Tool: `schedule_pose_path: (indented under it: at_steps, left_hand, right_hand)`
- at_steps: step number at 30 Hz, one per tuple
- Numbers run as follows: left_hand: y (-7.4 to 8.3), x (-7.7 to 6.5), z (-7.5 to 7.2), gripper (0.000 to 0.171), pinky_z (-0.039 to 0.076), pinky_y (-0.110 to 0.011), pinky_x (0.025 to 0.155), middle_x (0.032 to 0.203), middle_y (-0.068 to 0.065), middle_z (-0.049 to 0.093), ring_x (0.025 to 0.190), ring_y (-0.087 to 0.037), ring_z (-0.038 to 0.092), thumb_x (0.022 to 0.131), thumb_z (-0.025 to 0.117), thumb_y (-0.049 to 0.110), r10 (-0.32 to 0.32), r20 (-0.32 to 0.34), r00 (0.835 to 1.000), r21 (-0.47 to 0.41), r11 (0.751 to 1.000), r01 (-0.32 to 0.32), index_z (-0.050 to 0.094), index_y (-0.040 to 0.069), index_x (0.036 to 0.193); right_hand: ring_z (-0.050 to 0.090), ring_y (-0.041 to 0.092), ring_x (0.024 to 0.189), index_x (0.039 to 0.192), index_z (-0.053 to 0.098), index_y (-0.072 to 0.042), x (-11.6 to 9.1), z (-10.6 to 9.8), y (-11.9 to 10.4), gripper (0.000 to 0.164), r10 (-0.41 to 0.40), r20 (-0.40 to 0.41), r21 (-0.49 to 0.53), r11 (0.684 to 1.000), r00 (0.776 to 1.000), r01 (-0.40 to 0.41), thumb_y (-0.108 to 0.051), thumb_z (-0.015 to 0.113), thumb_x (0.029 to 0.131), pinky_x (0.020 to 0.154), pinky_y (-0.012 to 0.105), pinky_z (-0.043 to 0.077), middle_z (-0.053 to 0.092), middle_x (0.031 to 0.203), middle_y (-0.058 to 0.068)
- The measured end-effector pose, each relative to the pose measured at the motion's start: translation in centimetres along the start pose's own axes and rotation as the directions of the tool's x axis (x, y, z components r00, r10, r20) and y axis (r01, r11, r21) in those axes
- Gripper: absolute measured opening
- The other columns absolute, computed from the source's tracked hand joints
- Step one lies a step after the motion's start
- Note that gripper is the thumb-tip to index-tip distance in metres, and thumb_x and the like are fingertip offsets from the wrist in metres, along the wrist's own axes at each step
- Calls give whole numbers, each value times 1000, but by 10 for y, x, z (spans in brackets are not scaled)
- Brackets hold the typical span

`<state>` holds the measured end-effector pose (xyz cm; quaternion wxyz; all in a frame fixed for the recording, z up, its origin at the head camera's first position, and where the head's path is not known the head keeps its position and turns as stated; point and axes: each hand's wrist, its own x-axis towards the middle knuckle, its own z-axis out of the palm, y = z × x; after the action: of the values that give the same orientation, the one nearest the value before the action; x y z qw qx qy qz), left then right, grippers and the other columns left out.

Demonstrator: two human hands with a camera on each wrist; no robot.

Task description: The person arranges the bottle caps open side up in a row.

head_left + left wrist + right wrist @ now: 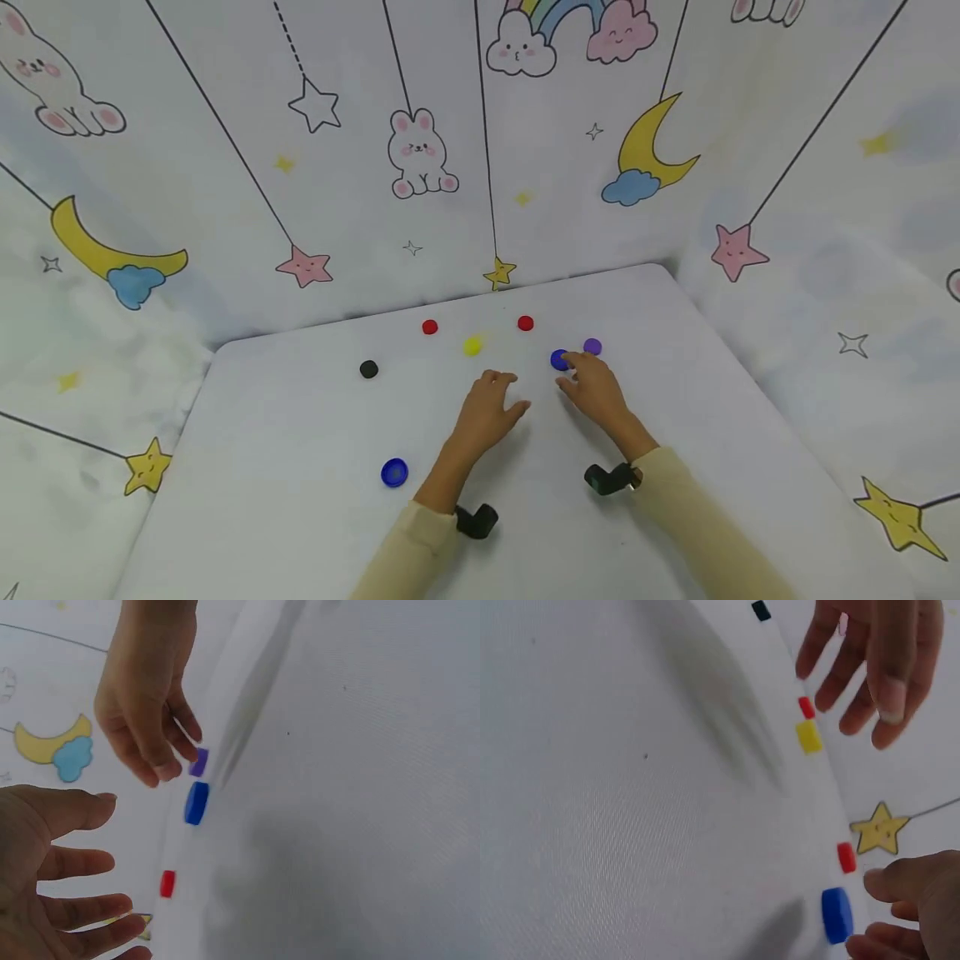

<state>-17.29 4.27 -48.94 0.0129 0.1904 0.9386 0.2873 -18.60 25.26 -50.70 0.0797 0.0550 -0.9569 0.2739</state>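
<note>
Over the right part of the white table, my right hand (597,392) hovers with fingers loosely bent, their tips right at a blue bottle cap (560,360). A purple cap (592,346) lies just behind that hand. In the right wrist view the thumb and fingers stand apart near the blue cap (837,915). My left hand (483,417) is held above the middle of the table, palm turned inward, and holds nothing. Its fingers are spread in the left wrist view. Nearest beyond it are a yellow cap (472,346) and a red cap (526,323).
Another red cap (430,327) and a black cap (368,369) lie toward the back left. A second blue cap (394,472), its raised rim showing, lies left of my left forearm. Cartoon-printed cloth (555,225) rises behind the white table (285,500).
</note>
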Motion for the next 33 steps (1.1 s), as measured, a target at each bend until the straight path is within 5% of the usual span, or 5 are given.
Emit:
schedule_pose_path:
  at_steps: [6, 11, 17, 25, 33]
  left_hand:
    - [8, 77, 44, 52, 47, -43, 103, 135, -20, 52, 120, -33, 55, 96, 64, 26, -69, 46, 997, 87, 994, 65, 49, 2, 139]
    - [3, 103, 61, 51, 46, -44, 102, 135, -18, 53, 121, -34, 51, 93, 66, 23, -59, 102, 993, 209, 977, 36, 52, 3, 138]
    - [2, 108, 67, 39, 48, -45, 94, 132, -13, 55, 118, -33, 51, 89, 71, 25, -18, 78, 997, 243, 970, -2, 66, 13, 126]
    - [-1, 94, 66, 35, 45, -50, 95, 129, -16, 57, 117, -37, 51, 85, 74, 13, 49, 32, 998, -52, 998, -47, 69, 7, 119]
    - [-3, 74, 16, 32, 55, -34, 90, 118, -15, 68, 104, -26, 67, 93, 68, 11, 140, 63, 988, -397, 912, -104, 63, 1, 123]
  right_hand:
    - [60, 40, 112, 134, 50, 9, 17, 25, 25, 51, 134, -14, 30, 991, 991, -134, -14, 66, 92, 99, 52, 48, 61, 123, 28]
    - [57, 42, 117, 132, 52, 12, 25, 31, 31, 51, 120, 22, 94, 988, 993, -121, -9, 68, 89, 104, 53, 44, 60, 124, 29]
    - [60, 39, 109, 119, 63, 8, 28, 29, 34, 41, 97, -29, 135, 987, 995, -92, -5, 75, 82, 100, 51, 47, 62, 113, 26]
    - [62, 31, 99, 114, 65, 3, 25, 25, 31, 37, 111, 2, 180, 978, 994, -110, -13, 77, 83, 91, 46, 52, 67, 111, 19]
    - [65, 27, 94, 115, 66, 1, 18, 0, 6, 36, -77, -45, 315, 945, 996, 88, -11, 78, 84, 83, 42, 56, 68, 110, 16]
